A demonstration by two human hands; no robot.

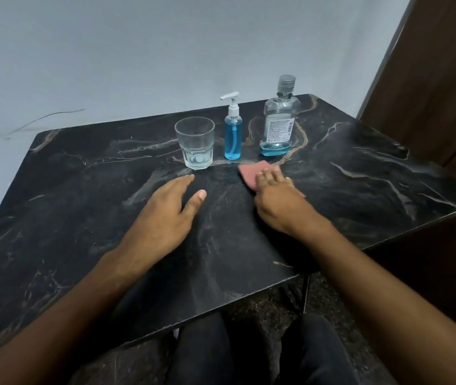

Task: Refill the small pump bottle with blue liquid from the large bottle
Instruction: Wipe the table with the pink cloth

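Resting flat, your right grip [275, 194] presses one pink cloth [254, 173] on the counter [360, 168]; left grip [165, 215] lies released. Beyond them: one pump bottle [233, 134], one large bottle [279, 120], one glass [195, 144].

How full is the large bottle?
Nearly empty: the large bottle holds only a shallow blue layer at its base; its cap is on.

The large bottle's [279, 118] white label carries print (too small to read).
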